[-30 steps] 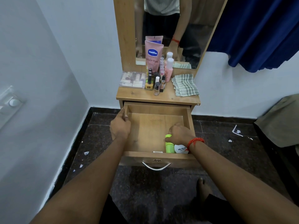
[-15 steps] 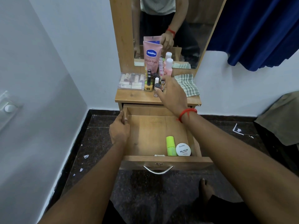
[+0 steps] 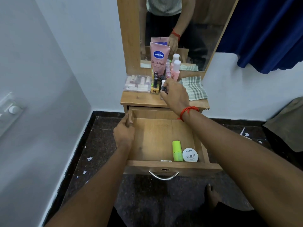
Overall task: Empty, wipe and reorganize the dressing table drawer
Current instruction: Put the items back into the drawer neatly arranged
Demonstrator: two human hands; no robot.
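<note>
The open drawer (image 3: 157, 138) holds a green bottle (image 3: 177, 151), a white nail polish jar (image 3: 190, 155) just beside it, and a small item at its front wall. The left hand (image 3: 123, 134) grips the drawer's left wall. On the desk (image 3: 142, 99), the right hand (image 3: 176, 94) has its fingers (image 3: 164, 96) around a small dark-capped bottle (image 3: 163, 89) among the cosmetics, beside a striped cloth (image 3: 195, 89).

Your left hand (image 3: 124, 133) grips the left wall of the open drawer (image 3: 164, 167). To its right, in the drawer's front right corner, a bottle (image 3: 177, 151) lies beside a round tin (image 3: 190, 155). Beyond, your right hand (image 3: 175, 94) sits on the tabletop (image 3: 141, 99) among small bottles (image 3: 155, 82); a folded cloth (image 3: 196, 89) lies just right of it, a tube (image 3: 158, 59) behind.
</note>
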